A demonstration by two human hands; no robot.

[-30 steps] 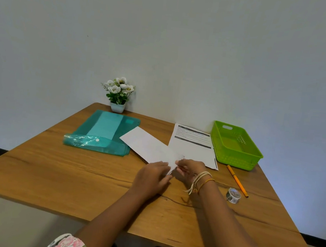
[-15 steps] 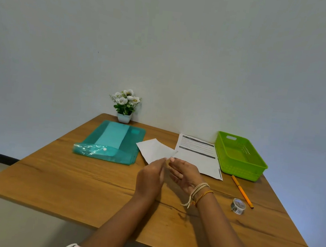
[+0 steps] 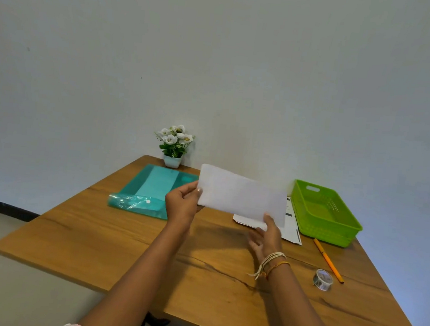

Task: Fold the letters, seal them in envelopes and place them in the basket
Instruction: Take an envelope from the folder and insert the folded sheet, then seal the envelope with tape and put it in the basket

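Envelope: a white envelope [image 3: 242, 194] was held up above the desk [image 3: 125, 243], tilted down to the right, its plain face toward the camera; whether its flap was sealed could not be told.
Left hand: the left hand [image 3: 181, 204] gripped the envelope's left end, thumb on the near face and the other fingers hidden behind the paper.
Right hand: the right hand [image 3: 267, 238] pinched the envelope's lower right edge, thumb tip on the near face; the remaining fingers lay loosely spread below it, and how they met the back of the paper was not visible. Thread bracelets circled that wrist.
Letters: printed sheets [image 3: 290, 230] lay flat on the desk behind the right hand, mostly covered by the envelope and hand; their text was too small to read.
Basket: a green basket [image 3: 347, 230] sat at the desk's far right, just beside the sheets.
Other items: an orange pen [image 3: 328, 260] and a roll of clear tape [image 3: 323, 279] lay near the basket; a teal folder [image 3: 150, 182] lay at the far left, partly behind the left hand, with a small flower pot [image 3: 174, 148] by the wall.
Cut off: both sleeves at the bottom edge.
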